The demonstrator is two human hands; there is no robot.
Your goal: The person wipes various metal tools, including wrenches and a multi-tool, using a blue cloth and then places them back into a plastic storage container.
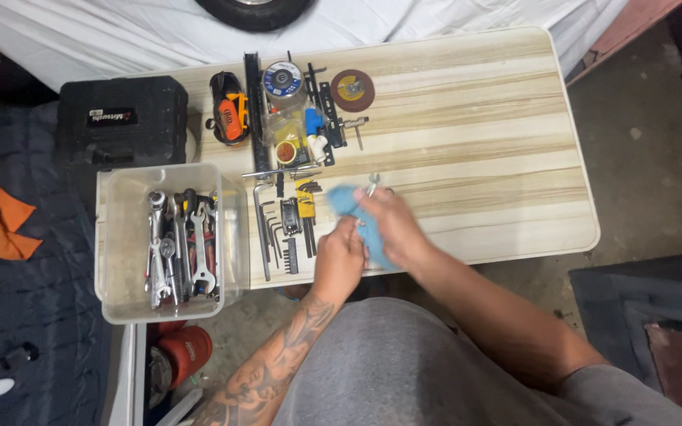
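Near the frame's centre, the right hand (392, 225) pinched a small metal tool (372, 184) wrapped in a blue cloth (350, 202). The left hand (339, 256) closed on the cloth's lower end. Hex keys (275, 233) lay just left; a clear bin of wrenches (120, 237) stood further left.

Seen from above, a person's left hand (338, 260) and right hand (392, 225) work together at the near edge of a pale wood-grain tabletop (475, 142), both gripping a blue cloth (357, 217); a small metal tool (372, 185) pokes up from the right hand. Hex keys (271, 233) lie just left of the hands. A clear plastic bin (120, 237) of wrenches (183, 248) sits at the tabletop's left end, with two grinding discs (317, 85) farther back.
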